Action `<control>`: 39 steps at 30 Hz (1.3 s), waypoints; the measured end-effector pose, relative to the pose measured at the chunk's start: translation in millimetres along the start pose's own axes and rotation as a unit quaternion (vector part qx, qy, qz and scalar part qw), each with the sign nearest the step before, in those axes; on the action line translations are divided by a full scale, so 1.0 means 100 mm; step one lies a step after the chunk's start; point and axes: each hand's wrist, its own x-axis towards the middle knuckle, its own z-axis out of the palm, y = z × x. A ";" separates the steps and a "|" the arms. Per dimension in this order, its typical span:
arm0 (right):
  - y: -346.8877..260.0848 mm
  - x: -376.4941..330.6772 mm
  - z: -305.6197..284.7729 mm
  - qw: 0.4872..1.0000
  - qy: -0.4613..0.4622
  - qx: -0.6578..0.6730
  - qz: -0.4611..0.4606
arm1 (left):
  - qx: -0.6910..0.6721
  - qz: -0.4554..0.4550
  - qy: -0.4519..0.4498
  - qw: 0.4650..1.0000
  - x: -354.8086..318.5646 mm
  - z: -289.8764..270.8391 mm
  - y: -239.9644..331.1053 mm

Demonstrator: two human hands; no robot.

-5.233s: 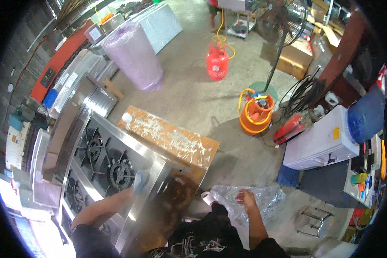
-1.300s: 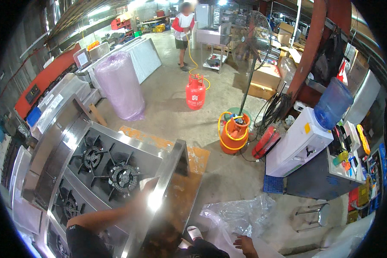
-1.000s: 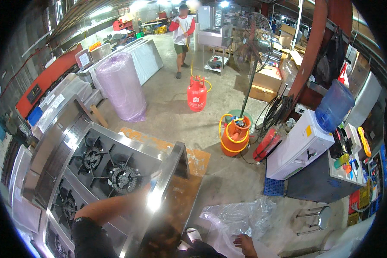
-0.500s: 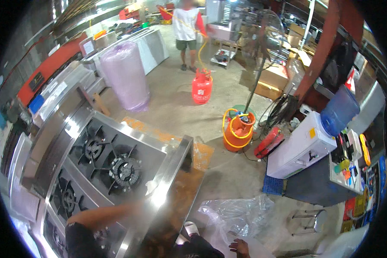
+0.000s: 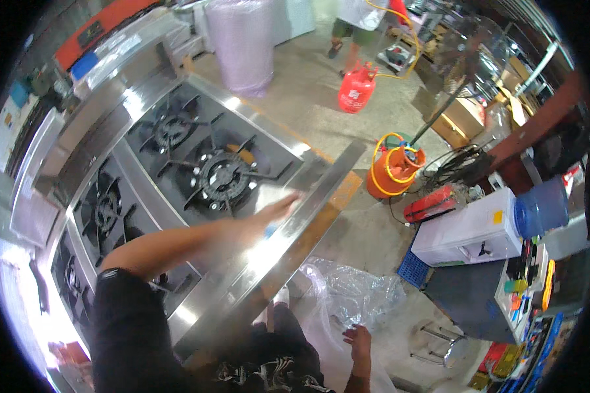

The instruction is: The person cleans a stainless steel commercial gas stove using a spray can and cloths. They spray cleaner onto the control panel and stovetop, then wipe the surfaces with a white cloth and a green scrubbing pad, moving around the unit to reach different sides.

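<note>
A stainless steel gas range (image 5: 242,288) with black burners (image 5: 224,177) fills the left side. My left arm reaches across it, and my left hand (image 5: 269,219), smeared by motion, is at the front steel edge next to a burner. Under its fingers is a white cloth (image 5: 272,195), pressed against the steel. My right hand (image 5: 357,340) hangs low beside my body with its fingers loosely apart, holding nothing, over clear plastic wrap (image 5: 364,288) that lies on the floor.
An orange gas cylinder (image 5: 388,180) wound with a yellow hose stands beyond the range, with a red cylinder (image 5: 357,90) farther off near a person (image 5: 360,14). On the right are a fire extinguisher (image 5: 432,204), a white water dispenser (image 5: 465,232) and a metal stool (image 5: 439,344).
My view has turned and come closer to the range. My left hand has moved forward along the front edge with the cloth. My right hand still hangs low.
</note>
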 end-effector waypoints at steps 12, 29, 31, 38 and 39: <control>0.09 -0.20 0.29 0.996 -0.075 -0.014 0.051 | 0.035 0.019 0.033 0.999 0.64 -0.07 -0.09; 0.17 -0.32 0.35 0.988 -0.058 0.005 0.140 | 0.241 0.159 0.060 0.956 0.32 0.00 -0.20; 0.11 -0.24 0.41 0.989 -0.058 -0.001 0.132 | 0.345 0.031 0.023 0.938 0.87 -0.11 -0.31; -0.24 -0.08 0.22 0.996 0.008 -0.019 0.083 | 0.135 0.036 0.062 0.988 0.48 -0.05 0.11; -0.23 -0.09 0.17 0.996 0.016 -0.004 0.086 | 0.123 0.052 0.047 0.990 0.15 0.01 0.20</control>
